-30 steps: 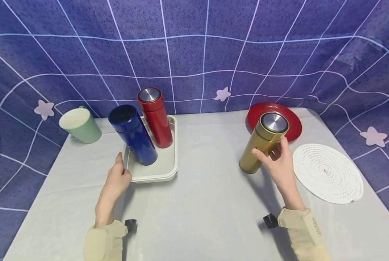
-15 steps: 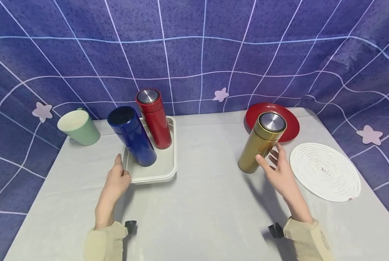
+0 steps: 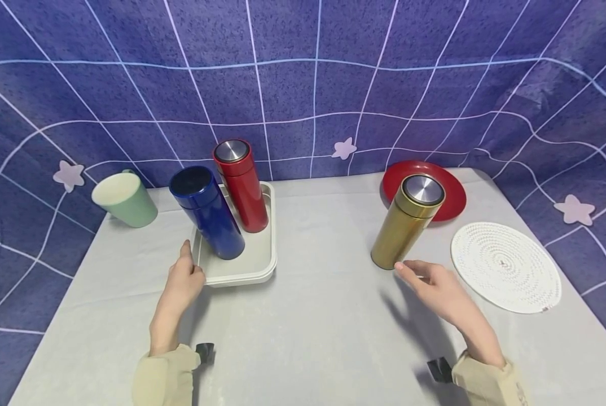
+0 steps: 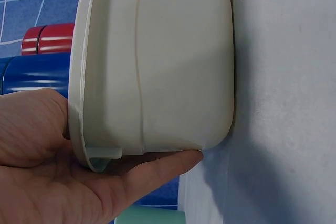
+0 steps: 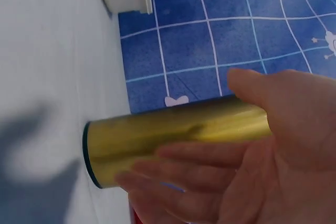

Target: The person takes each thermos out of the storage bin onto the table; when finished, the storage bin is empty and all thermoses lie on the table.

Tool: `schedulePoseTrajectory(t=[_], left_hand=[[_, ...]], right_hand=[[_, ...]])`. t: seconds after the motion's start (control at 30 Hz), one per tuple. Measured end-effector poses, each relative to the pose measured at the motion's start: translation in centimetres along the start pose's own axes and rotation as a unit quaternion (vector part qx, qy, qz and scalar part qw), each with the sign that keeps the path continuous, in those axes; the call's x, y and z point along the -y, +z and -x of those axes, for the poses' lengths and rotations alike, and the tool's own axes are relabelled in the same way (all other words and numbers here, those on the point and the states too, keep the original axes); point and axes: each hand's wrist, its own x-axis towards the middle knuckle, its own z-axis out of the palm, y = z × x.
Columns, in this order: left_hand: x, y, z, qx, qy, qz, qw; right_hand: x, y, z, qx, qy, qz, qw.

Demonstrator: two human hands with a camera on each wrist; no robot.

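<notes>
At the near left corner of a cream plastic tray (image 3: 249, 262), my left hand (image 3: 181, 282) grips the rim. In the left wrist view its fingers (image 4: 157, 177) lie along the tray's outer wall. Inside the tray stand a blue thermos flask (image 3: 216, 220) and a red thermos flask (image 3: 247, 194) with a silver-topped lid. A gold thermos flask (image 3: 402, 231) stands upright on the table to the right. My right hand (image 3: 442, 293) is just in front of its base, holding nothing, thumb and fingers apart in the right wrist view.
A green mug (image 3: 127, 200) stands at the back left. Behind the gold flask is a red plate (image 3: 450, 197), and a round white woven mat (image 3: 506, 268) lies at the right. A blue gridded cloth (image 3: 293, 90) hangs along the back of the white-covered table (image 3: 308, 316).
My right hand has let go of the gold flask and drawn back toward me and down. The flask stays standing where it was. My left hand keeps its hold on the tray.
</notes>
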Motion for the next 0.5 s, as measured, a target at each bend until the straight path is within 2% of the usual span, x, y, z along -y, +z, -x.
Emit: schedulePoseTrajectory(t=[0.2,0.33,0.5], left_hand=[[0.0,0.0,0.0,0.004,-0.001,0.004,1.0000],[0.0,0.0,0.0,-0.001,0.004,0.001,1.0000],[0.0,0.0,0.0,-0.009,0.007,-0.008,0.9999]], right_hand=[[0.6,1.1,-0.2,0.037,-0.049,-0.047,0.997],[1.6,2.2,-0.5,0.030,-0.079,-0.092,0.992],[3.1,3.7,-1.7,0.022,-0.126,-0.149,0.981]])
